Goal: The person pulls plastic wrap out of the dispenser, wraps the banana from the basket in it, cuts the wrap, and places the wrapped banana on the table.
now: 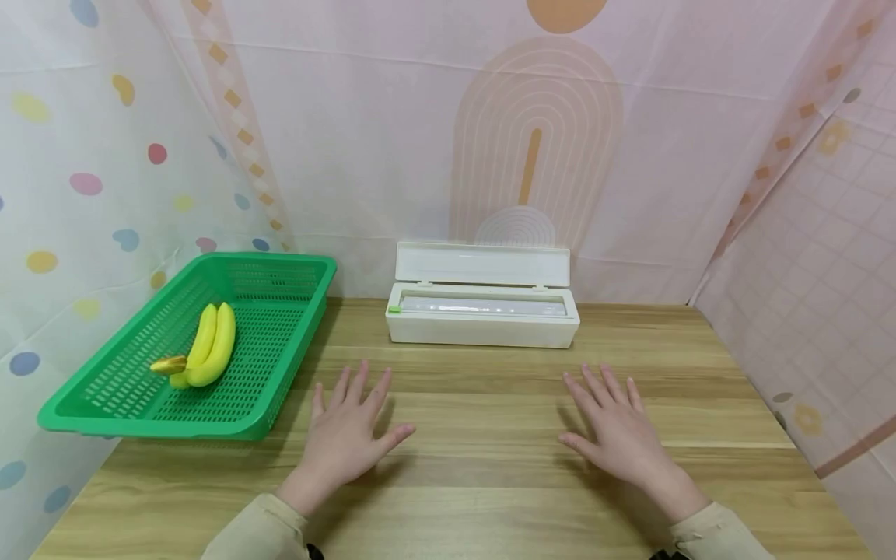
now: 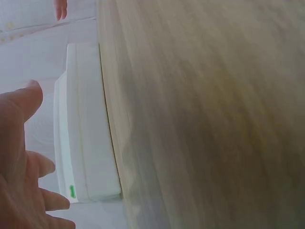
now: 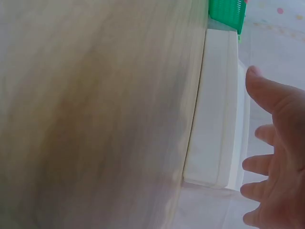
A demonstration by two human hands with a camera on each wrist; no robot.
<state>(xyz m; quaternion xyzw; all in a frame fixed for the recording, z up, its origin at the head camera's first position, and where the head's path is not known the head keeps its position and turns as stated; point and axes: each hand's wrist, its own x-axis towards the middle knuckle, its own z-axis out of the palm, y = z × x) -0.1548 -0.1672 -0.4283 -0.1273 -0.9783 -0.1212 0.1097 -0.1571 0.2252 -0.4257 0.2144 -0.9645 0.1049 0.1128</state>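
Note:
Both hands hover palm down above the wooden table, fingers spread and holding nothing. My left hand (image 1: 344, 439) is between the green basket and the table's middle; my right hand (image 1: 619, 435) is on the right side. Beyond them, near the back wall, stands a long white cling film dispenser (image 1: 483, 330) with its lid (image 1: 483, 264) raised. A roll of clear film (image 1: 483, 306) lies inside, and a small green slider (image 1: 395, 309) sits at its left end. In each wrist view the dispenser (image 2: 93, 124) (image 3: 209, 109) shows beyond the spread fingers.
At the left a green plastic basket (image 1: 294, 365) holds a small bunch of yellow bananas (image 1: 220, 346). Patterned cloth (image 1: 364, 155) hangs behind the table (image 1: 476, 451) and along both sides.

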